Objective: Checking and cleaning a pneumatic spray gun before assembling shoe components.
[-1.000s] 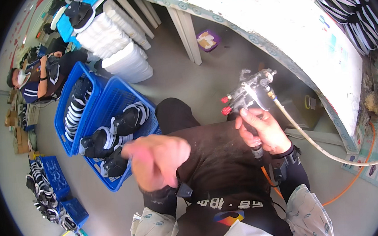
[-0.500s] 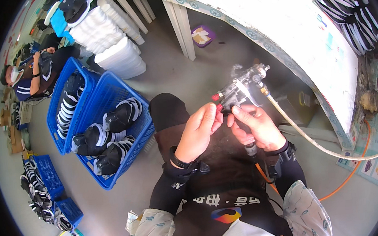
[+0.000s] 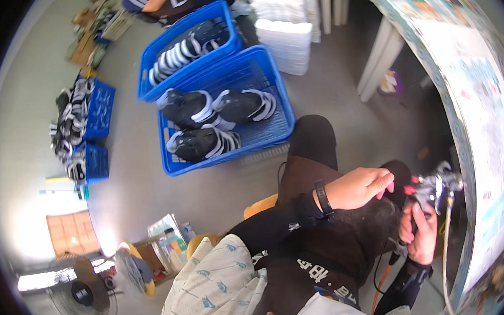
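Grey floor point(image 3: 136, 184), table point(image 3: 481, 98) at right, blue basket point(image 3: 282, 90) of shoes point(image 3: 192, 145) at left, probably for easy reach; left hand point(image 3: 349, 189) half-curled, can't tell if empty; right hand point(image 3: 422, 239) grips spray gun point(image 3: 432, 186) from below near table edge, likely keeping hose point(image 3: 446, 243) off the lap point(image 3: 369, 219).

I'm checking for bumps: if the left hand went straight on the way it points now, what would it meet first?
Probably the spray gun, at its red knobs, held in the right hand; depth is unclear, so the left hand might pass over it.
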A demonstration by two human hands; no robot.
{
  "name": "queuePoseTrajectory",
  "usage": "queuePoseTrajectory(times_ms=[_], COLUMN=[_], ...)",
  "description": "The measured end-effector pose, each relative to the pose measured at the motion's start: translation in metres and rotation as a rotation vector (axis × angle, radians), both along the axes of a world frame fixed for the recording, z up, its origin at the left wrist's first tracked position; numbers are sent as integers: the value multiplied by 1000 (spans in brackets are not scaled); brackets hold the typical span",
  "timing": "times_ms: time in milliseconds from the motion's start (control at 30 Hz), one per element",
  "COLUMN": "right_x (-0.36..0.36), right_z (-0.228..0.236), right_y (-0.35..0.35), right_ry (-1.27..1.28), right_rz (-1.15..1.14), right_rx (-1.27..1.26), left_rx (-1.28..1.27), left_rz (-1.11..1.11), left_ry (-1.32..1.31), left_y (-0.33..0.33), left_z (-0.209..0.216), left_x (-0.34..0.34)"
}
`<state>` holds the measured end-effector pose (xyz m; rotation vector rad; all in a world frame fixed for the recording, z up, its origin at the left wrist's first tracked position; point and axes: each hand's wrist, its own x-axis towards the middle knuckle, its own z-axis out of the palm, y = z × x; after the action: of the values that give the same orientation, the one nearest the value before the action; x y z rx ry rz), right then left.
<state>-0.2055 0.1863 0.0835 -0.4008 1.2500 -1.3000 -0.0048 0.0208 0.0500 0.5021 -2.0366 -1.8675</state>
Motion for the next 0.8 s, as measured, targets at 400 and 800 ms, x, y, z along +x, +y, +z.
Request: queuePoseTrajectory(times_ms=[400,800], right_x=[-42,-145], right_z=[107,91], right_y=[-1,69], right_ry=[971,1952], right_rz=[49,-55], right_rx=[702,503], left_rx=[-95,-55], left_rz=[837,1267], left_ry=[-515,-1815], left_y=[-141,-204], left_z=[-122,-231], left_x=[231,569])
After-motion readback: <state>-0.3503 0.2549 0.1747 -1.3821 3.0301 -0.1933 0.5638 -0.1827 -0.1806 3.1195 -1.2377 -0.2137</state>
